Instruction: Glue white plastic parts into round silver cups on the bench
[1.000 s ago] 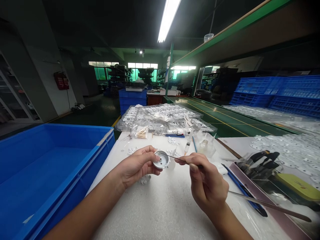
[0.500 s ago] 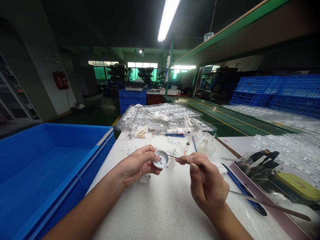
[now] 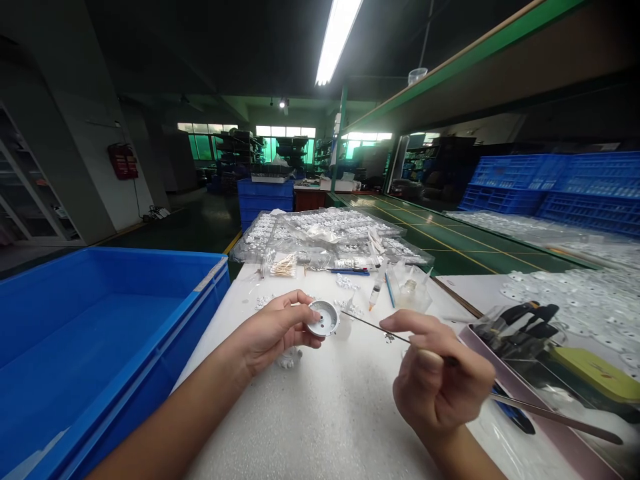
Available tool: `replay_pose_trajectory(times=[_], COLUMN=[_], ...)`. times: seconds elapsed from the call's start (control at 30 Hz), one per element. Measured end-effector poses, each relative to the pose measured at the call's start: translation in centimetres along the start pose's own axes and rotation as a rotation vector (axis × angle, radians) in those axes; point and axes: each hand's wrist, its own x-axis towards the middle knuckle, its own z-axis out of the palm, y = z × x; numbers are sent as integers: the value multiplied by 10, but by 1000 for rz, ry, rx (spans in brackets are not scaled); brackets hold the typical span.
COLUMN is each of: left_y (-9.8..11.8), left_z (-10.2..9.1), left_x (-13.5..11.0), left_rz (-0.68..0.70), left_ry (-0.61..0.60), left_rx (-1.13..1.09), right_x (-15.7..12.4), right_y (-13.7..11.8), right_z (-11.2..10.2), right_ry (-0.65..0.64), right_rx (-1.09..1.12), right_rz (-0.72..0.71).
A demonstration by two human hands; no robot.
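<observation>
Between the thumb and fingers of my left hand [image 3: 280,327] is a small round white cup-shaped part [image 3: 325,320], its hollow side turned toward me and holes showing in its floor. My right hand [image 3: 440,373] grips a thin metal rod-like tool [image 3: 367,325] with a pointed front end and a flat back end reaching out to the right. The tool's tip is just off the right rim of the white part. Under my left hand lies a cluster of small white pieces [image 3: 290,358]. Tiny metal bits [image 3: 389,338] lie on the white table [image 3: 310,413] near my right fingers.
A large blue bin [image 3: 115,307] stands at the left. Cotton swabs [image 3: 284,265], a syringe [image 3: 376,293] and bagged trays of white parts [image 3: 325,230] lie ahead. At the right are pliers [image 3: 525,312] and a yellow-green box [image 3: 597,375].
My right hand has moved right and toward me, drawing the tool's tip out of the white part to beside its rim. My left hand has barely moved.
</observation>
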Motion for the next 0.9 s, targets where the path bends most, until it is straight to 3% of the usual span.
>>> replay_pose_trajectory(times=[0.07, 0.13, 0.37, 0.6, 0.77, 0.9], left_y=[0, 0, -2, -5, -17, -26], left_z=[0, -1, 3, 6, 10, 15], left_x=[0, 0, -1, -4, -2, -1], left_rz=[22, 46, 79, 124, 187, 254], left_ry=[22, 26, -22, -40, 87, 178], left_rx=[26, 49, 122, 209, 322, 431], right_x=[2, 3, 10, 6, -4, -5], right_y=[-1, -2, -1, -2, -3, -5], right_z=[0, -1, -1, 8, 14, 13], right_ry=[68, 50, -303, -411, -370, -408], right_rx=[-14, -29, -351, -356, -430, -430], right_rz=[-18, 21, 228, 263, 280, 255])
